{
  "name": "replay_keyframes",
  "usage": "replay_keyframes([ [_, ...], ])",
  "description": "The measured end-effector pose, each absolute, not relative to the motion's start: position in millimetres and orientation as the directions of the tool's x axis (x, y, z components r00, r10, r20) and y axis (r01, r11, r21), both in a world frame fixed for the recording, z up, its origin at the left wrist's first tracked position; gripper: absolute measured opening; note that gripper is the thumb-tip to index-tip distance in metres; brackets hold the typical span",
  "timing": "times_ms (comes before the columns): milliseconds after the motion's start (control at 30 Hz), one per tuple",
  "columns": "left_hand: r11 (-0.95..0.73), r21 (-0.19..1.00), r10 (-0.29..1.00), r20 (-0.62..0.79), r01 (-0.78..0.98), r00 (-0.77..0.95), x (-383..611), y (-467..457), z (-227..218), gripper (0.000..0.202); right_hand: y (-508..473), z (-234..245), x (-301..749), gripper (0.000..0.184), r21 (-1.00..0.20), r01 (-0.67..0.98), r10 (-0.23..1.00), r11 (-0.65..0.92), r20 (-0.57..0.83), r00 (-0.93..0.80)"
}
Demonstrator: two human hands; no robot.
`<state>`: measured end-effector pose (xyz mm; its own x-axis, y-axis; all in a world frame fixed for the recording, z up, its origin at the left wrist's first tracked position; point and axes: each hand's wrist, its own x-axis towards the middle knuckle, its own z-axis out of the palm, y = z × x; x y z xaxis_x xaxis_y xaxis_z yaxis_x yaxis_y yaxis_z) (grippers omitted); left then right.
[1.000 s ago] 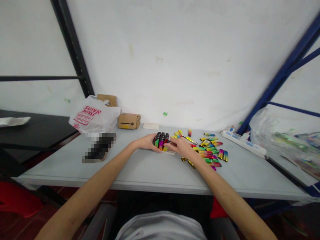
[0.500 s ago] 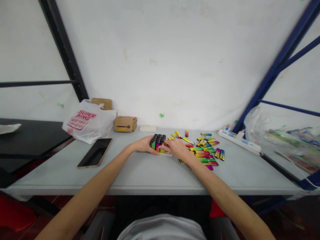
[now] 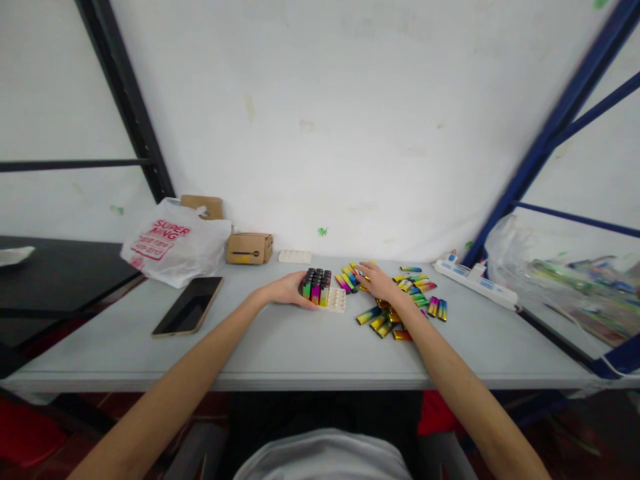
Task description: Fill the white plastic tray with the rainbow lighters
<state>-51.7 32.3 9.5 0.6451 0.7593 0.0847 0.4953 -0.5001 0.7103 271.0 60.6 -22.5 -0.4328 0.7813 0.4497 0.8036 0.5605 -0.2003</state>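
Note:
In the head view, several lighters with shiny coloured bodies and black tops stand upright in rows. They fill the left part of a cream tray whose right part shows bare cavities. My left hand is wrapped around the left side of this block, thumb in front, fingers partly hidden behind. My right hand lies over a loose pile of lighters, fingers stretched towards a few at the pile's left side. No lighter is visibly gripped in it.
A second cream tray lies by the wall, beside a cardboard box. To the left are a phone and a white plastic bag. A power strip lies right, near a blue metal frame.
My right hand has moved right, from the block of lighters to the loose pile, uncovering the tray's bare cavities. My left hand has stayed at the block.

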Motion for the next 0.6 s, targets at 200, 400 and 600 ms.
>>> replay_keyframes([
  [200,-0.486,0.705,0.775,0.074,0.517,0.628,-52,33,7,0.091,62,-22,267,0.026,-0.163,0.785,0.772,0.597,0.382,-0.508],
  [400,-0.496,0.701,0.770,0.082,0.513,0.633,-52,35,6,0.090,59,-24,257,0.028,-0.179,0.838,0.818,0.516,0.393,-0.420],
  [600,-0.502,0.700,0.763,0.081,0.508,0.641,-51,33,9,0.088,59,-28,246,0.023,-0.185,0.878,0.849,0.442,0.402,-0.342],
])
